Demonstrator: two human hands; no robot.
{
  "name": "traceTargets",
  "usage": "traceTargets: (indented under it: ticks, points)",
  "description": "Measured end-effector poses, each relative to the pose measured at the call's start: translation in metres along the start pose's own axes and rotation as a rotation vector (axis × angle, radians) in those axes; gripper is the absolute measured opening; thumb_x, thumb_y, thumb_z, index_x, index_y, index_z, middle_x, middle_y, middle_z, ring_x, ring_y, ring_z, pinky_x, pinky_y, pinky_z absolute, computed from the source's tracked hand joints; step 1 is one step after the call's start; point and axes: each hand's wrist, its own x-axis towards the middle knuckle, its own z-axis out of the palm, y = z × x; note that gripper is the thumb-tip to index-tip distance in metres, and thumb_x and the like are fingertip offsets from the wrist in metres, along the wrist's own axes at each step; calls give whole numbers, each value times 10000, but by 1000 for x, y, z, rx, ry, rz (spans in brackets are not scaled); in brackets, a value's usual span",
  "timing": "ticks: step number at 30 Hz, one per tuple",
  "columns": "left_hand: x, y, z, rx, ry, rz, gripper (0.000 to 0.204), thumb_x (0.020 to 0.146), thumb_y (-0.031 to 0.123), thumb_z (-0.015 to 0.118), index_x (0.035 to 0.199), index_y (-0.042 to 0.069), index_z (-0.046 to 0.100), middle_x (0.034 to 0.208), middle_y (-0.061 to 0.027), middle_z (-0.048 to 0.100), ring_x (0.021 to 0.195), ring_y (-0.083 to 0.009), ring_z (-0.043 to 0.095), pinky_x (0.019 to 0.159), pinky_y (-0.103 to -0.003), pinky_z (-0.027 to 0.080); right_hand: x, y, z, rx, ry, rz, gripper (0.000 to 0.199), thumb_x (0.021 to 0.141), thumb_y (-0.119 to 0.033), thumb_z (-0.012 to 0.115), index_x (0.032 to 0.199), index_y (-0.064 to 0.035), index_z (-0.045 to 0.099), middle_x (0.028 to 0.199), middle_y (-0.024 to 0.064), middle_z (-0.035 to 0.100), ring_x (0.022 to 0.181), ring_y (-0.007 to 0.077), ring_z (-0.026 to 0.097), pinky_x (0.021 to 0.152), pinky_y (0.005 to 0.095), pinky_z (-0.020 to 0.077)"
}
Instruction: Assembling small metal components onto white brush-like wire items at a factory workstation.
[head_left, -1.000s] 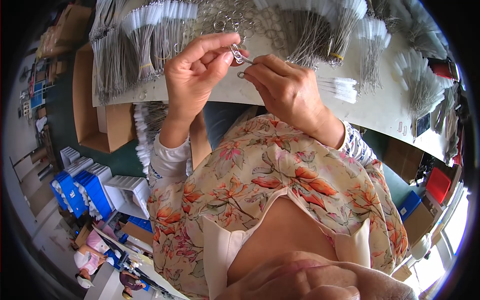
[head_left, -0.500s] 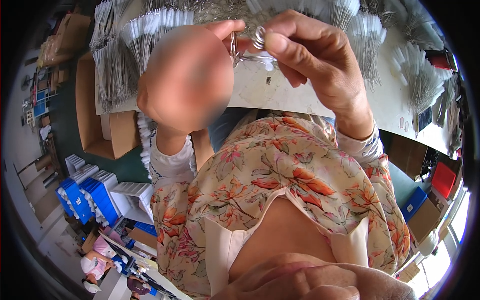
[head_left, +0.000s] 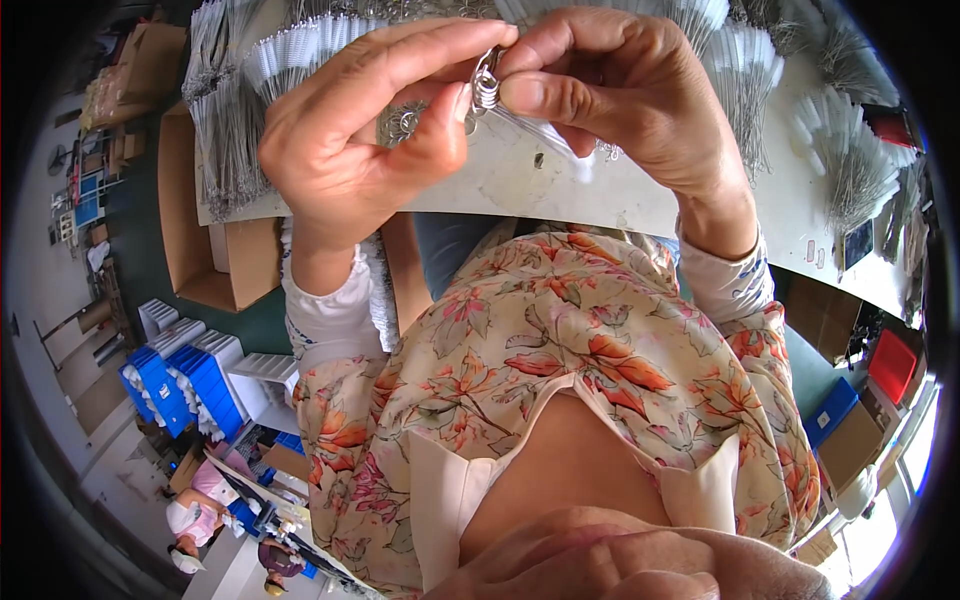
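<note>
My left hand (head_left: 365, 145) and my right hand (head_left: 640, 115) meet above the far part of the table. Between forefinger and thumb, the left hand pinches a shiny metal ring (head_left: 487, 62). My right thumb and fingers close on several small coiled metal rings (head_left: 486, 94), which touch the left hand's ring. Thin pale brush shapes (head_left: 545, 130) show below the right fingers; whether they hang from the ring I cannot tell. Loose metal rings (head_left: 400, 122) lie on the table behind the left hand.
Bundles of white-bristled wire brushes (head_left: 310, 45) line the table's far left, with more brush bundles (head_left: 745, 75) on the right. An open cardboard box (head_left: 245, 265) stands left of the table (head_left: 560, 195). Blue bins (head_left: 205, 385) and two other people (head_left: 200, 505) are at lower left.
My two hands have come together. The coiled rings in the right hand have moved left, against the ring in the left hand, and the left hand has turned.
</note>
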Motion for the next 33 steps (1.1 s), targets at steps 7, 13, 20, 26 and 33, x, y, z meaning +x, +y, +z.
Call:
traceTargets:
  ticks: [7,13,20,26,33]
  points:
    - [19,-2,-4,79,-171,-217,173,811,-27,590,971,-92,588,930,-113,610,704,-89,547,609,-195,445,-8,21,0,-28,208,-84,147,842,-99,628,955,-6,616,667,-24,544,535,30,439,452,174,337]
    - [13,-21,-5,-549,-98,-613,192,916,130,508,1008,-28,567,799,-24,538,567,-46,414,490,-185,343,-5,24,-4,18,190,-67,148,851,-148,629,921,-17,636,663,-33,562,543,24,451,485,178,367]
    - [30,0,-10,-71,-376,-650,229,905,127,519,1055,-45,543,777,-25,544,528,-43,419,488,-174,366,-1,27,-12,-79,195,-55,152,854,-140,624,938,-14,627,669,-32,562,566,20,471,487,179,379]
    - [10,-10,-16,-582,-171,-850,189,921,130,493,1041,5,570,723,-19,553,533,-33,467,482,-169,394,0,37,-4,-29,169,-32,160,852,-131,623,956,-9,624,661,-37,548,568,21,464,495,180,378]
    - [10,-5,-14,41,-246,-458,151,887,99,548,1005,58,632,773,-30,635,634,-65,560,574,-203,462,2,32,-2,11,121,-46,150,851,-139,627,929,-10,628,661,-30,551,560,22,460,488,177,375]
